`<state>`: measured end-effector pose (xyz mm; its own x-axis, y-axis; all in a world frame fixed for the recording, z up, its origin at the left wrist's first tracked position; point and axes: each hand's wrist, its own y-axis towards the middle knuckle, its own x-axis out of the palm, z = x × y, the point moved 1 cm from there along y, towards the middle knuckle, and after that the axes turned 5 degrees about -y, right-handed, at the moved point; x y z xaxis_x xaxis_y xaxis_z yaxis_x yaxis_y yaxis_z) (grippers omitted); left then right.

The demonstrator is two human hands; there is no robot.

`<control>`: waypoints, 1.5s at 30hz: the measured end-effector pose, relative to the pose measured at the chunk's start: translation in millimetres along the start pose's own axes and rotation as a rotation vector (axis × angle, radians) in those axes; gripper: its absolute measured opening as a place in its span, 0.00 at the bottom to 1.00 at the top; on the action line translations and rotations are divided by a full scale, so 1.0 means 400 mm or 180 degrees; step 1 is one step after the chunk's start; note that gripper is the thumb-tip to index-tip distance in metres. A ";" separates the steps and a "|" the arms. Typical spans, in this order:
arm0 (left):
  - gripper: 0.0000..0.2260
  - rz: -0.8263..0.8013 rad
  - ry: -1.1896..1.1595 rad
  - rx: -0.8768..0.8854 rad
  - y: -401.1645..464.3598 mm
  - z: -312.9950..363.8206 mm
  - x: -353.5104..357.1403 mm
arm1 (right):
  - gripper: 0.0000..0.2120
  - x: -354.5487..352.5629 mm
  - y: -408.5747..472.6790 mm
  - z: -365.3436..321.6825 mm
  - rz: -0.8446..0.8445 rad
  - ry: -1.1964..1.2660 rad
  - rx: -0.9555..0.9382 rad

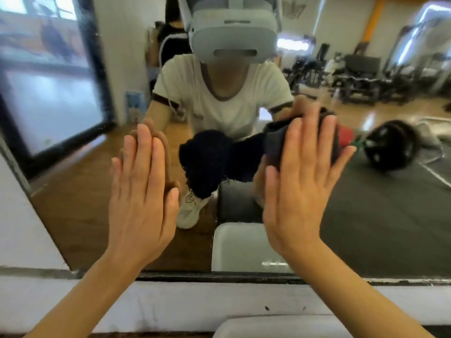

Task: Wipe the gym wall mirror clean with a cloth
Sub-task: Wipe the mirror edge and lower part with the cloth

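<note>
**Dark cloth pressed flat to the glass**

Dark grey, soft and folded: a cloth (278, 136) pinned against the large frameless wall mirror (380, 211) under the right hand (301, 181). Fingers straight and spread, palm toward the glass, thumb out to the left, fingertips lying over the cloth's upper edge. Not gripping or pinching; only pressing. Part of the cloth showing left of the fingers, a little more past the fingertips.

Beside it, well apart, the left hand (141, 189) flat on bare glass with nothing beneath it. Fingers straight and close together, thumb tucked alongside, each fingertip meeting its own reflection. Both bare forearms rising from the bottom edge of the view.

Below the hands, the mirror's dark lower edge strip (219, 276), then a white-painted wall ledge (170, 303). At left, a slanted white wall section (17, 215) bordering the glass.

In the reflection: a crouching person in a cream short-sleeved top with dark trim (219, 98), a pale grey headset (231, 32) worn on the head, a white trainer (190, 211) on brown wood flooring. Further right, a black round weight plate (390, 145) lying on dark matting, and blurred black gym machines (353, 76) at the back of the room. At upper left, a black-framed window (48, 106), reflected.
</note>
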<state>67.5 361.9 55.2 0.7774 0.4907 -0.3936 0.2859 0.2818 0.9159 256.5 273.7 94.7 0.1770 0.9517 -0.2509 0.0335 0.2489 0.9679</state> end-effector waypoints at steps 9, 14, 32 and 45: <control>0.33 -0.0193 0.0003 0.0265 -0.006 -0.023 -0.023 | 0.28 0.009 -0.022 -0.001 -0.0036 -0.0222 -0.0572; 0.32 -0.0116 -0.0106 0.0287 -0.009 -0.026 -0.014 | 0.24 -0.004 -0.050 0.023 0.0229 0.0182 0.0935; 0.32 -0.0537 0.0121 -0.0092 -0.024 -0.042 -0.003 | 0.26 0.088 -0.173 -0.079 0.0297 -0.0116 0.1700; 0.32 -0.0637 0.0005 -0.0240 -0.041 -0.072 0.013 | 0.27 0.044 -0.258 0.056 0.0794 0.0424 0.2598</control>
<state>50.6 383.4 36.0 0.7084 0.4199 -0.5673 0.3917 0.4347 0.8109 278.1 260.9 -9.3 0.1581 0.9872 0.0203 0.7143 -0.1285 0.6880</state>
